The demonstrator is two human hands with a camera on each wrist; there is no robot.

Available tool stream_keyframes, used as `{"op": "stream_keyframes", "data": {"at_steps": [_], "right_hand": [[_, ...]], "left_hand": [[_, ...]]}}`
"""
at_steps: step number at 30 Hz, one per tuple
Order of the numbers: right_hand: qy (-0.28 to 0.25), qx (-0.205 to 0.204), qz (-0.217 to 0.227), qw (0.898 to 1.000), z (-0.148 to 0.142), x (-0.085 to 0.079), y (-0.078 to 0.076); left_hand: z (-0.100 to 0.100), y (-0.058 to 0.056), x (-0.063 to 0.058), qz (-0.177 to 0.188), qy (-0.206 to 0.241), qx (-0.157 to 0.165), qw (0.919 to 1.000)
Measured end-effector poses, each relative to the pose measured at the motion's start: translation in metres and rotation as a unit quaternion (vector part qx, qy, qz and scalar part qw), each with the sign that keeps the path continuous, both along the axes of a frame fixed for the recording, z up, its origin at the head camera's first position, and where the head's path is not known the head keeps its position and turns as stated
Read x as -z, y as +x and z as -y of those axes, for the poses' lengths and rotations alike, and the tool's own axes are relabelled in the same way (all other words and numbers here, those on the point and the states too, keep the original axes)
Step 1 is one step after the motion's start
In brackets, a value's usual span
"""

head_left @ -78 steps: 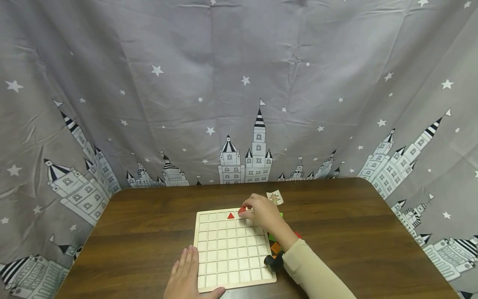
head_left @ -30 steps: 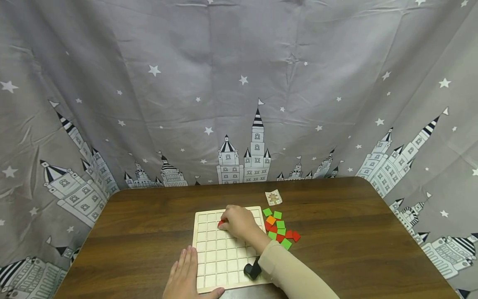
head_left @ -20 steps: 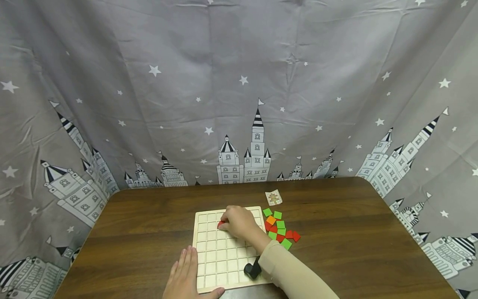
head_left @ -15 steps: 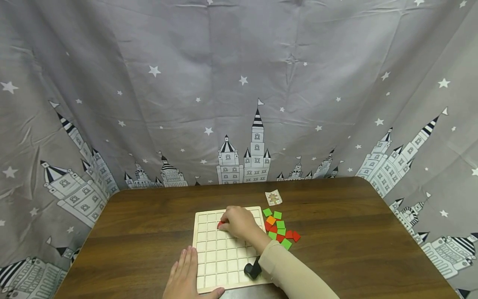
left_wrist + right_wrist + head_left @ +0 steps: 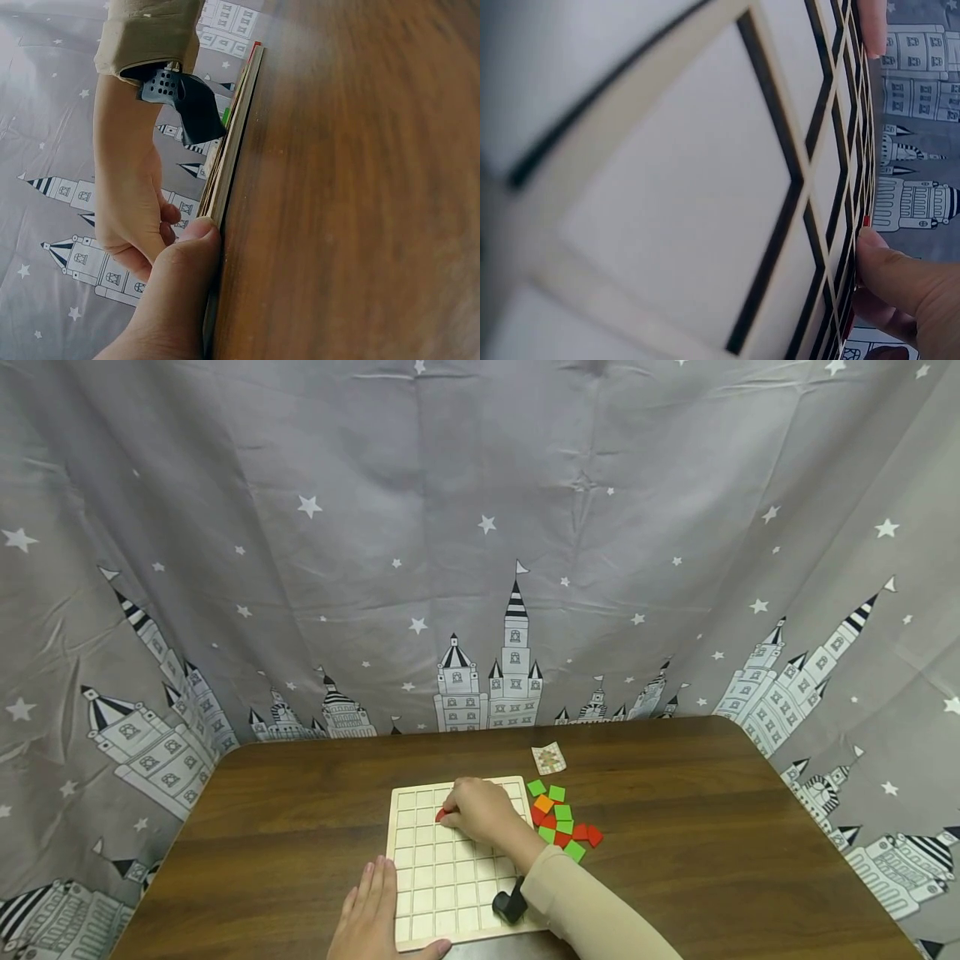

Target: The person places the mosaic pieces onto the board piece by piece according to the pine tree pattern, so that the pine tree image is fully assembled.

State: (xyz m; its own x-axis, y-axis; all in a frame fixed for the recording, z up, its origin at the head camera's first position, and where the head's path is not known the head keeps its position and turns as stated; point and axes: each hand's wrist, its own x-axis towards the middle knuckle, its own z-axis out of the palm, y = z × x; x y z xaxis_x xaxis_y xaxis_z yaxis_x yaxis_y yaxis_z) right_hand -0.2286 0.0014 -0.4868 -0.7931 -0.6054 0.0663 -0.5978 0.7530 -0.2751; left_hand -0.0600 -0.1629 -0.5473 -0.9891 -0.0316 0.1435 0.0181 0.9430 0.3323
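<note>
A pale wooden board (image 5: 446, 875) with a grid of square cells lies on the table. My right hand (image 5: 483, 810) pinches a small red tile (image 5: 440, 815) between thumb and fingertips over a cell in the second row from the far edge. Most of that tile is hidden by the fingers. In the right wrist view, a bit of red shows right at the thumb tip (image 5: 868, 235). My left hand (image 5: 369, 910) rests at the board's left edge with straight fingers. Its thumb (image 5: 184, 259) lies against the near edge.
Loose green, red and orange tiles (image 5: 563, 812) lie to the board's right. A small patterned card (image 5: 549, 758) lies beyond them. A black wrist camera (image 5: 510, 903) hangs from the right sleeve over the board. Behind the wooden table (image 5: 300, 802) hangs a grey curtain (image 5: 360, 560).
Since the earliest frame, my right hand has moved left and nearer with a red tile, and now covers the red triangle's spot. Over the last second it barely moves. My left hand stays put.
</note>
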Motion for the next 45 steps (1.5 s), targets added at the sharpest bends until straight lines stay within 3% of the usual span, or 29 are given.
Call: {"op": "stream_keyframes", "data": {"at_steps": [17,27,39,45], "right_hand": [[0.007,0.002,-0.020,1.000,-0.002,-0.003,0.003],[-0.022,-0.004,-0.012,1.000,-0.013,-0.007,0.004],[-0.077,0.031,0.053,0.995,-0.065,-0.012,0.001],[-0.085,0.047,0.036,0.995,-0.102,-0.009,-0.002]], "left_hand": [[0.000,0.000,-0.002,0.009,-0.005,0.001,0.9999],[0.001,-0.001,-0.002,0.024,0.008,0.000,0.9997],[-0.001,0.000,-0.002,0.034,0.005,-0.004,0.9994],[-0.001,-0.001,-0.003,0.036,0.003,-0.003,0.9993]]}}
